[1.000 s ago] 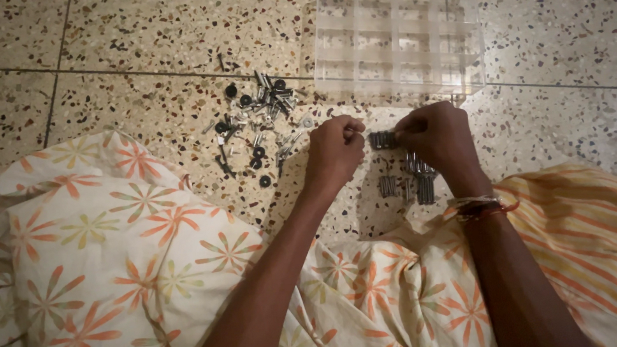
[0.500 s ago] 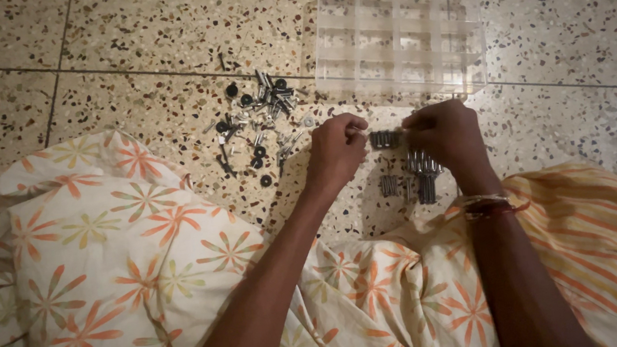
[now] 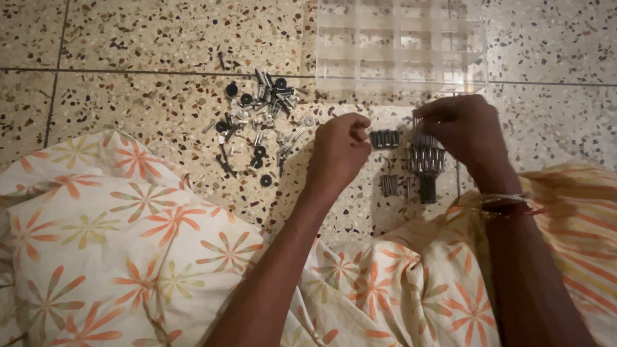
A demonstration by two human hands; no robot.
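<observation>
Head view: my left hand [image 3: 337, 150] pinches shut beside a short row of silver screws [image 3: 385, 139] on the floor. My right hand [image 3: 464, 127] curls over a second cluster [image 3: 425, 161]; its grip is hidden. I should keep heads aligned, sorting from the loose pile [image 3: 259, 121] further left.

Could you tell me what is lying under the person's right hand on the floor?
Under the right hand a cluster of silvery screws lies in neat rows on the speckled floor. The fingers cover the cluster's top edge, so anything pinched there stays hidden.
</observation>
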